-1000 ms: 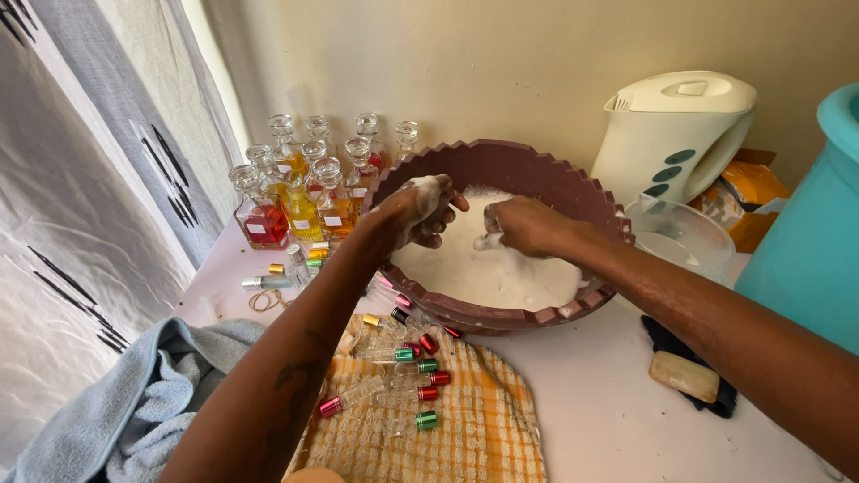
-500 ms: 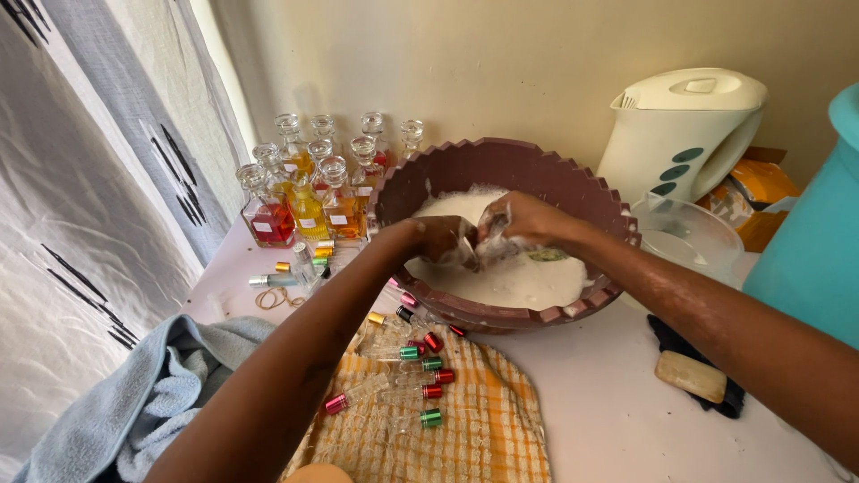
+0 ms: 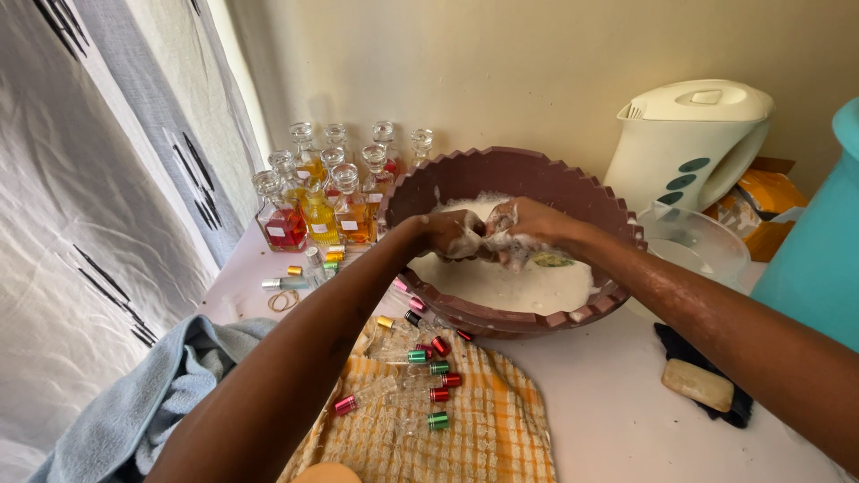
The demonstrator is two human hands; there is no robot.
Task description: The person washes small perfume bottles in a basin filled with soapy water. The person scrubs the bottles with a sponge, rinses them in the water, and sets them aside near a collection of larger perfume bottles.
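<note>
A brown scalloped basin (image 3: 501, 159) holds white soapy water (image 3: 510, 288). Above the water my left hand (image 3: 447, 234) and my right hand (image 3: 535, 224) meet, both coated in foam. Their fingers close together on a small suds-covered item (image 3: 493, 236); the foam hides what it is. A green piece (image 3: 552, 260) floats just under my right hand. In front of the basin, several small clear vials with red, green and pink caps (image 3: 428, 380) lie on an orange checked cloth (image 3: 488, 443).
Several stoppered glass bottles of coloured liquid (image 3: 315, 210) stand left of the basin. A white kettle (image 3: 689, 139), clear bowl (image 3: 707, 240) and teal container (image 3: 819, 259) are at right. A soap bar (image 3: 698, 385) lies on a dark cloth. A blue towel (image 3: 152, 402) hangs at the left edge.
My left hand came down from the basin's left rim and joined my right hand over the water. Both hands now work the small item together, slightly higher than half a second ago.
</note>
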